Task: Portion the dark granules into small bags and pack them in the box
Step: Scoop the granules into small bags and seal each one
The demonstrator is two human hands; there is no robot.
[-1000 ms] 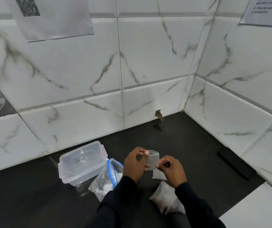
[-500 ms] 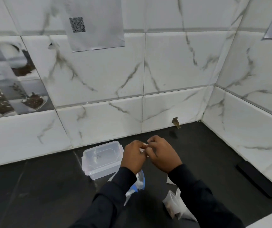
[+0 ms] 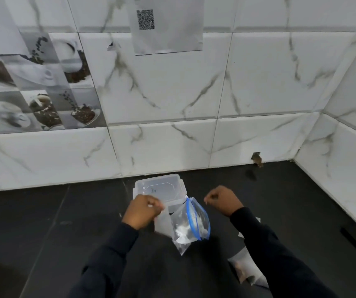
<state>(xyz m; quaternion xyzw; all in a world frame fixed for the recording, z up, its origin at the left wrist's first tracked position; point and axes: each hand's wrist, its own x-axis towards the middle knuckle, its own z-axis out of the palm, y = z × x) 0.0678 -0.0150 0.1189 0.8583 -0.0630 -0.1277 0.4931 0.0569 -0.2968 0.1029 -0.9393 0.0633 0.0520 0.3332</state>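
Head view: at far left, the wall carries tiles printed with coffee cups and beans (image 3: 32,87). Further along it a sheet of paper with a QR code (image 3: 166,24) hangs on the white marble-pattern tiles. Below lies the black table (image 3: 65,233).

Left of centre, the left hand (image 3: 144,211) is raised above the table. Its fingers are closed round the top edge of a small translucent bag (image 3: 162,222), which hangs down from the grip. Whether anything is inside cannot be told.

Behind it, near the foot of the wall, stands a clear plastic box (image 3: 159,187) with its lid on. Just in front of the box and right of the held bag lies a larger zip bag with a blue seal (image 3: 191,224), which holds something white.

The right hand (image 3: 223,200) hovers to the right of the zip bag, touching neither bag, its fingers curled in against the palm.

Lower right, beside the right sleeve, a few more small bags (image 3: 244,267) lie on the table. A brownish-dark patch of granules shows inside one.
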